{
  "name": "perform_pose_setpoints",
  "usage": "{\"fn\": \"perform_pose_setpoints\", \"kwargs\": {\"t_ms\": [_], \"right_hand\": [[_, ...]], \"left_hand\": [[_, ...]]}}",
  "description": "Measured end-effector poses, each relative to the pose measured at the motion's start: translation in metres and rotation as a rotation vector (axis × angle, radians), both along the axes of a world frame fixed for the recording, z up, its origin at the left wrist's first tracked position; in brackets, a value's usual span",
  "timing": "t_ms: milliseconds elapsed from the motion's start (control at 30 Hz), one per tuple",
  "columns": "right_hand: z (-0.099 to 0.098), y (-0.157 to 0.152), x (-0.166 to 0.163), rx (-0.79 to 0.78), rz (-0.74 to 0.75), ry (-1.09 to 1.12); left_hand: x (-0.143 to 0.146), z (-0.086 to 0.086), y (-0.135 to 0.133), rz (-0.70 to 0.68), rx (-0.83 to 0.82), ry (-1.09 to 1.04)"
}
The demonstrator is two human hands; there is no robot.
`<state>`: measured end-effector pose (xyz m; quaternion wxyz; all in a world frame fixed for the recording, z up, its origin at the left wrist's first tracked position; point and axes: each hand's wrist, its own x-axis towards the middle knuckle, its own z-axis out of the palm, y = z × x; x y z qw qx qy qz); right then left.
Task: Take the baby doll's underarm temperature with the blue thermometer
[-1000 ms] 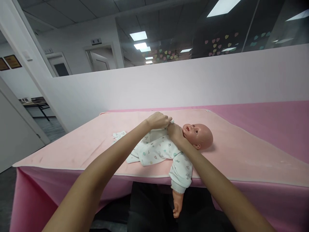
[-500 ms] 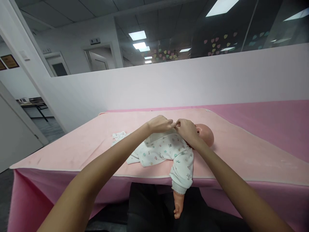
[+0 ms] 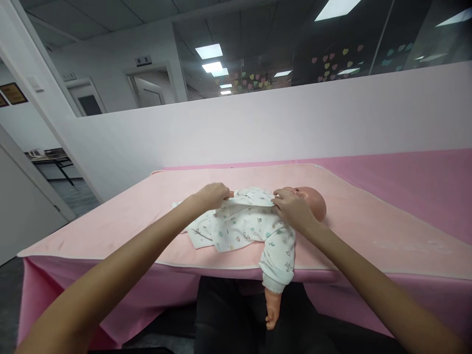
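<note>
Black trousers (image 3: 221, 314): one pair, below the worktop's near edge.
Doll's near arm (image 3: 273, 309): one, sleeved to the wrist, hanging over that edge with its bare hand pointing down.
Worktop (image 3: 416, 196): one, draped in pink, with one peach blanket (image 3: 368, 231) spread on top.
Left hand (image 3: 214, 195): fingers curled in at the far end of the shirt's front edge; fingertips hidden, so I cannot tell what they grip.
Right hand (image 3: 293, 209): fingers loosely bent and partly spread, tips touching the shirt near the neck; whether they pinch the cloth, I cannot tell.
Shirt (image 3: 254, 231): one, white with small coloured prints, worn by the doll, its front edge running straight between the two hands.
Doll (image 3: 315, 201): one, lying on its back on the blanket, head to the right; its far hand just shows beside the left hand.
Wall (image 3: 236, 132): one, white, behind the worktop, under one long window (image 3: 332, 34).
Side table (image 3: 59, 160): one, through the opening at left.
Doors beyond: two, seen through the glass.
Heart stickers (image 3: 254, 81): many, too small to count.
</note>
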<state>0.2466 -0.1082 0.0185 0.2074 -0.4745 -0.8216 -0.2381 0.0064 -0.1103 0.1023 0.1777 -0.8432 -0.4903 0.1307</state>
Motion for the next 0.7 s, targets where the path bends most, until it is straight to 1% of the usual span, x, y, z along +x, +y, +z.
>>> {"fn": "perform_pose_setpoints", "kwargs": {"t_ms": [67,100,167,233,300,367,400,433,467,500,533,567,633,667,700], "right_hand": [[-0.010,-0.002,0.002,0.117,0.081,-0.077],[-0.015,-0.003,0.003,0.160,0.116,-0.103],[-0.022,-0.004,0.004,0.207,0.166,-0.109],[-0.026,-0.005,0.004,0.215,0.207,-0.075],[-0.026,-0.004,0.005,0.213,0.239,-0.023],[-0.022,-0.002,0.008,0.220,0.233,0.060],[-0.019,0.001,0.011,0.230,0.201,0.123],[-0.017,0.005,0.015,0.243,0.149,0.199],[-0.014,0.010,0.020,0.252,0.085,0.282],[-0.012,0.015,0.025,0.250,0.015,0.366],[-0.010,0.021,0.031,0.226,-0.049,0.445],[-0.009,0.027,0.037,0.170,-0.101,0.519],[-0.008,0.038,0.049,-0.002,-0.157,0.670],[-0.008,0.042,0.054,-0.096,-0.162,0.745],[-0.008,0.046,0.059,-0.176,-0.154,0.814]], "left_hand": [[0.002,-0.008,-0.014,0.026,-0.168,0.004],[0.004,-0.014,-0.019,0.026,-0.200,0.008],[0.010,-0.024,-0.024,0.022,-0.189,-0.009],[0.014,-0.030,-0.022,0.022,-0.209,-0.059],[0.017,-0.028,-0.015,0.039,-0.346,-0.126],[0.020,-0.018,-0.004,0.039,-0.533,-0.214],[0.022,-0.012,0.003,0.024,-0.607,-0.271],[0.024,-0.007,0.012,-0.004,-0.645,-0.340],[0.027,-0.004,0.021,-0.042,-0.639,-0.421],[0.030,-0.004,0.032,-0.075,-0.587,-0.507],[0.033,-0.008,0.043,-0.094,-0.480,-0.593],[0.037,-0.015,0.055,-0.092,-0.335,-0.677],[0.043,-0.037,0.078,-0.020,-0.033,-0.769],[0.046,-0.051,0.087,0.020,0.077,-0.769],[0.047,-0.064,0.095,0.065,0.137,-0.774]]}}
